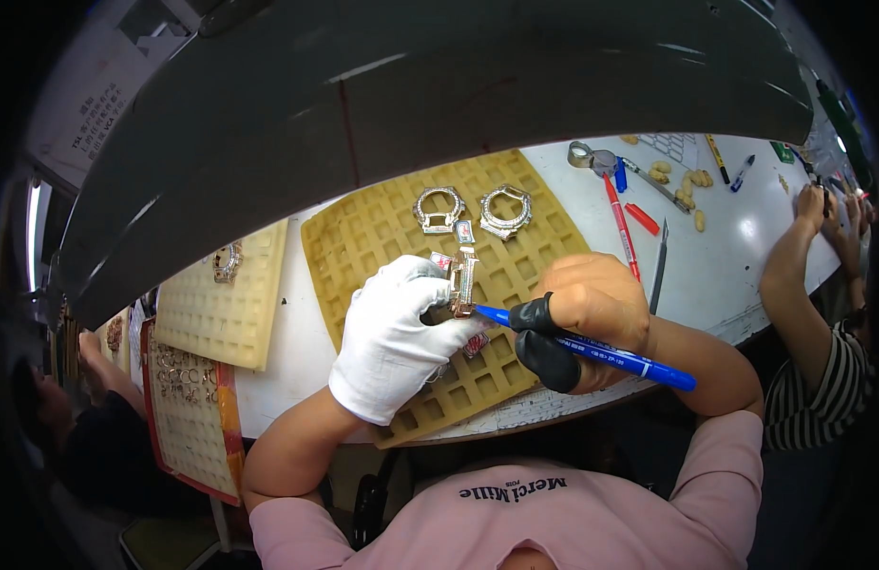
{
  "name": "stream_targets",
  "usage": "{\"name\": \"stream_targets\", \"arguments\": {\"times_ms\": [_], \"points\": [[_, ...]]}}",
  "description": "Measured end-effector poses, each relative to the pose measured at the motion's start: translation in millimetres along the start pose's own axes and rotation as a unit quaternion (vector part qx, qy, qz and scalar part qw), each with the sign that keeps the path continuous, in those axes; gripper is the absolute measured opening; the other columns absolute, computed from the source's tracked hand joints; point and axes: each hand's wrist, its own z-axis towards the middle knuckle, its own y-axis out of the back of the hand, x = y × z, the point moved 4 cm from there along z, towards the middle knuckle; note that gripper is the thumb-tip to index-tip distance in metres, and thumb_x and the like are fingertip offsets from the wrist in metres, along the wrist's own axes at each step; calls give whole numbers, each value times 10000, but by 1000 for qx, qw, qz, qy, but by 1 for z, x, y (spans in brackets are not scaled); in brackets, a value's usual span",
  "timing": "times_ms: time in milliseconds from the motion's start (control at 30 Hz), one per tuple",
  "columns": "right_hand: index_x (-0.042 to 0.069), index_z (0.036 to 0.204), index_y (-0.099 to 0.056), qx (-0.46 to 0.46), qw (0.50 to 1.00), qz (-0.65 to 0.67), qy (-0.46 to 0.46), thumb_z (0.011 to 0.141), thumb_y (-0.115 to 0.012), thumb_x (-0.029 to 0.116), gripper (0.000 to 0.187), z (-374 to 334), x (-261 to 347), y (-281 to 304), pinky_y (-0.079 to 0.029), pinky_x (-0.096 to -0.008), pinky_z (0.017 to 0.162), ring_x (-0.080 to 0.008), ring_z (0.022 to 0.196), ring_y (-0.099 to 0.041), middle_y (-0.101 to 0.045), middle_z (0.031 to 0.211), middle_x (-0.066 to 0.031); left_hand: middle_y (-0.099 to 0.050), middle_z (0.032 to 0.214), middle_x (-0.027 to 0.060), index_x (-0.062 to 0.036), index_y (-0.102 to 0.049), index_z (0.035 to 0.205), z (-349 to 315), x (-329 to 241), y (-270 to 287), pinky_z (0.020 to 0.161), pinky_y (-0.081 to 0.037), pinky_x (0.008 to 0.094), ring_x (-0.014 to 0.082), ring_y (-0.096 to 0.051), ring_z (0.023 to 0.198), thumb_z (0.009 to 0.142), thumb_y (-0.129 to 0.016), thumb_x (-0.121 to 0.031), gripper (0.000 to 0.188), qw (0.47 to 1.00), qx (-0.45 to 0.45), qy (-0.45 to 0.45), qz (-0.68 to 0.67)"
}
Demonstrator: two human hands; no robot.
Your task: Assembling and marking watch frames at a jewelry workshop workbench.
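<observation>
A dark hood (439,90) overhangs our white table (720,256) beyond the yellow grid tray (352,237). Above the tray, our gloved left hand (387,340) pinches a watch case (466,281); our right hand (593,302) curls around a blue marker (631,360), its tip at the case. The tray's near corner reaches the table's front edge; right of the tray, tabletop extends toward peanuts (700,220).

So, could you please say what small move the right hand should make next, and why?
Probably a light touch of the blue marker to the near end of the watch case: the right hand holds it with its tip at or close to that end, while the left hand grips the case.
</observation>
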Motion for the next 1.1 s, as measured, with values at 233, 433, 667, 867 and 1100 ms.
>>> {"name": "stream_targets", "arguments": {"times_ms": [233, 433, 667, 867, 1100], "points": [[29, 980, -549, -17, 1000, -18, -3, 848, -652, 52, 169, -3, -2, -1, -466, -298, 499, -190, 530, -620, -656, 693, -57, -637, 886, 90, -82, -707, 829, 2, -3, 0, 699, -491, 380, 279, -616, 806, 673, -824, -236, 248, 1000, 14, 10, 8], [24, 977, -566, 10, 999, -30, -13, 847, -671, 71, 174, -1, -1, -1, -471, -296, 511, -186, 546, -631, -669, 713, -64, -644, 906, 97, -78, -714, 826, 2, -3, 2, 700, -494, 381, 283, -622, 809, 687, -822, -239, 239, 1000, 20, 14, 0], [32, 941, -581, 18, 1000, -11, -7, 815, -669, 47, 154, -2, 0, 0, -458, -309, 488, -200, 541, -622, -652, 702, -65, -643, 919, 100, -75, -697, 787, 1, -1, 0, 709, -500, 393, 294, -621, 818, 695, -792, -210, 189, 1000, 16, 16, 5], [58, 938, -612, 0, 989, -133, -67, 571, -714, -9, 387, 3, -11, 1, -483, -346, 558, -260, 696, -604, -590, 841, -93, -614, 876, 95, -96, -693, 851, 3, -3, -2, 684, -495, 394, 297, -608, 794, 726, -787, -270, 234, 999, 27, 16, -7], [71, 923, -626, 62, 972, -209, -84, 569, -680, 43, 360, 4, -12, -4, -473, -367, 559, -256, 689, -587, -567, 800, -71, -607, 922, 111, -78, -690, 855, 2, -4, 0, 704, -500, 397, 304, -618, 833, 722, -792, -295, 274, 1000, 20, 0, -5]]}}
